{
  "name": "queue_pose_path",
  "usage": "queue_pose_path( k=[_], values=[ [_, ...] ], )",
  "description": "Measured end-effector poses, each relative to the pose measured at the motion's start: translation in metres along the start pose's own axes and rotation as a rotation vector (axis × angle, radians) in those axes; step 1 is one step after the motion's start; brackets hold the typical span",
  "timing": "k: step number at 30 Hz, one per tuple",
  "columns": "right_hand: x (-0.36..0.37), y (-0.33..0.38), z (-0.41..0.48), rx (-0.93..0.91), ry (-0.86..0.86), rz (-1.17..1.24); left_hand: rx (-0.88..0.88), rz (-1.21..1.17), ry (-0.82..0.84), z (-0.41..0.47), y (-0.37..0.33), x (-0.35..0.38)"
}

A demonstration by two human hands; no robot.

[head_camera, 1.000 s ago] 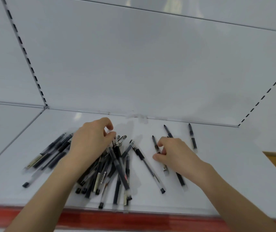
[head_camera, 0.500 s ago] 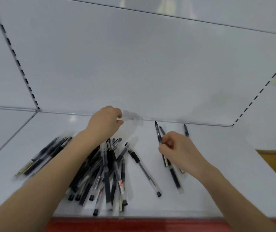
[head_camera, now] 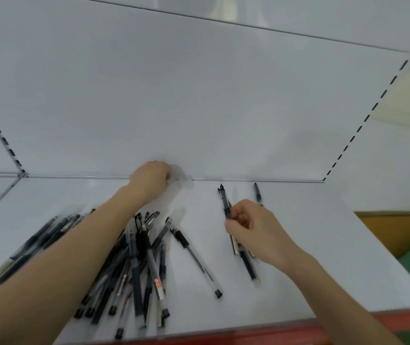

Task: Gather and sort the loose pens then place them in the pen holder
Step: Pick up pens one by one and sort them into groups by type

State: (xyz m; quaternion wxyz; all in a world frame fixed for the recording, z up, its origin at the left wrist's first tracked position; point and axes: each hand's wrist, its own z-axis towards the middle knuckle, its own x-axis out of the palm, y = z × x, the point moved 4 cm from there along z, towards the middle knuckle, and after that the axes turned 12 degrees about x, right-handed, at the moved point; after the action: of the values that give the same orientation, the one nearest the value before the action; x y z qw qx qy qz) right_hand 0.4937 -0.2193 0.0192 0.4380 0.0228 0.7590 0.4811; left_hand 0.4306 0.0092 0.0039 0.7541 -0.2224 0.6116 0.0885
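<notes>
Several black pens lie in a loose pile (head_camera: 139,257) on the white shelf (head_camera: 311,245), with a second bunch (head_camera: 37,240) further left. One pen (head_camera: 194,255) lies alone beside the pile, and another (head_camera: 257,194) lies near the back wall. My right hand (head_camera: 256,227) grips a few black pens (head_camera: 225,202), their tips pointing toward the back. My left hand (head_camera: 149,180) is stretched to the back wall, its fingers curled against a faint, translucent holder (head_camera: 180,179) that is blurred and hard to make out.
The shelf has a white back wall and slotted uprights at the left (head_camera: 0,135) and right (head_camera: 363,125). A red strip (head_camera: 248,336) runs along the front edge. An orange and green surface (head_camera: 398,230) shows past the shelf's right end.
My left hand left the pile and reached back to the translucent holder at the wall. My right hand picked pens up from the shelf and now holds them raised.
</notes>
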Motion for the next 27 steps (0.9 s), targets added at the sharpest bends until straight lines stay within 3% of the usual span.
queue_pose_path(
  k=[4,9,12,22,27],
  values=[
    [-0.002,0.009,-0.001,-0.028,0.007,0.071,0.025,-0.189,-0.101,-0.016,-0.013,-0.022],
    [-0.012,0.030,-0.008,-0.146,0.006,0.203,0.093,-0.826,-0.245,-0.064,-0.042,-0.059],
    [-0.013,0.043,-0.017,-0.233,0.015,0.279,0.111,-1.014,-0.310,-0.088,-0.046,-0.071],
    [-0.003,0.067,-0.029,-0.337,0.095,0.220,0.144,-1.018,-0.351,-0.112,-0.044,-0.085],
    [-0.003,0.067,-0.035,-0.322,0.197,0.167,0.152,-1.140,-0.403,-0.112,-0.045,-0.088]
  ],
)
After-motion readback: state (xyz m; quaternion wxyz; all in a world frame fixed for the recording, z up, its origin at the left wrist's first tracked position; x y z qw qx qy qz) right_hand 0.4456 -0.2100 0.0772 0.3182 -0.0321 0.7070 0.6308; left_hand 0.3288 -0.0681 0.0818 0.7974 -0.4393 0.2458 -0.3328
